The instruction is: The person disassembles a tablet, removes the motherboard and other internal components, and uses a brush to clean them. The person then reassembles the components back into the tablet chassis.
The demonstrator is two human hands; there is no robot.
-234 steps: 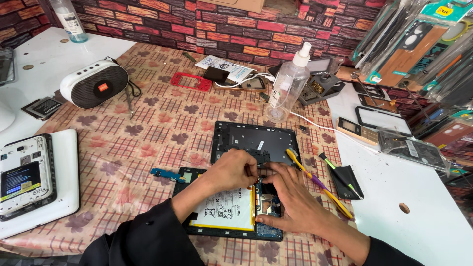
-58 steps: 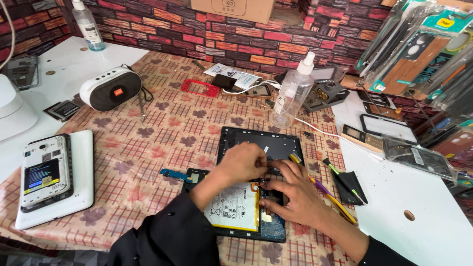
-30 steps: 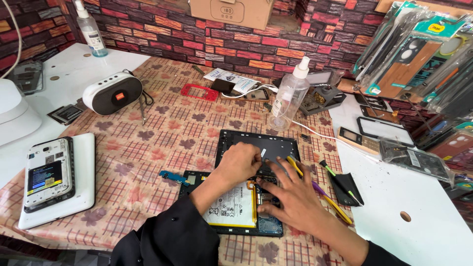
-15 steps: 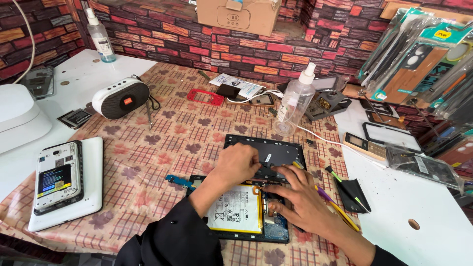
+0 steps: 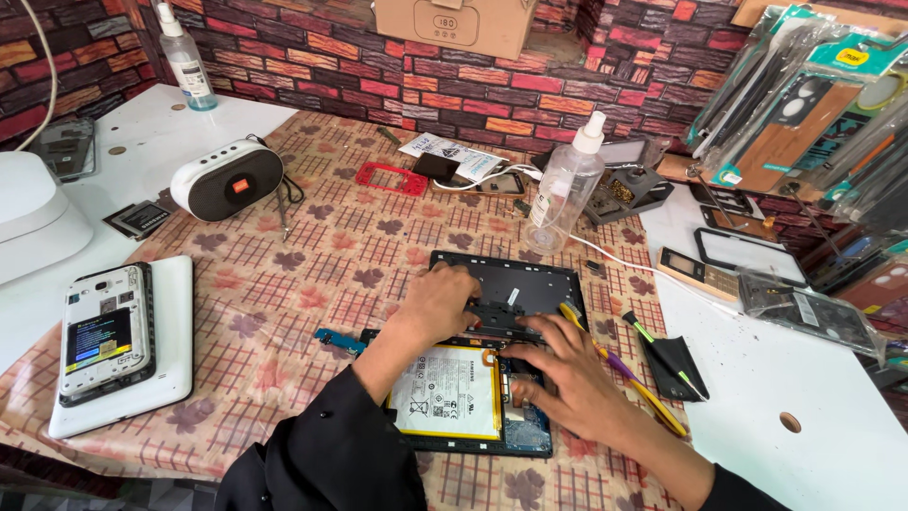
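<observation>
On a checked floral tablecloth (image 5: pixel 312 274), an opened tablet (image 5: pixel 478 402) lies flat, its white battery (image 5: pixel 446 393) facing up and its dark back cover (image 5: pixel 530 289) lying just beyond it, touching its far edge. Both hands work where the 2 parts meet. Left hand (image 5: pixel 437 305) rests palm-down with fingers curled on the cover, seemingly steadying it; it grips nothing that I can see. Right hand (image 5: pixel 560 374) spreads over the circuit board, fingertips pressing down; whether it pinches anything is hidden. Just beside it lie a yellow pry tool (image 5: pixel 619 374) and black tweezers (image 5: pixel 667 364), within easy reach. Farther back stands a clear spray bottle (image 5: pixel 565 187).
</observation>
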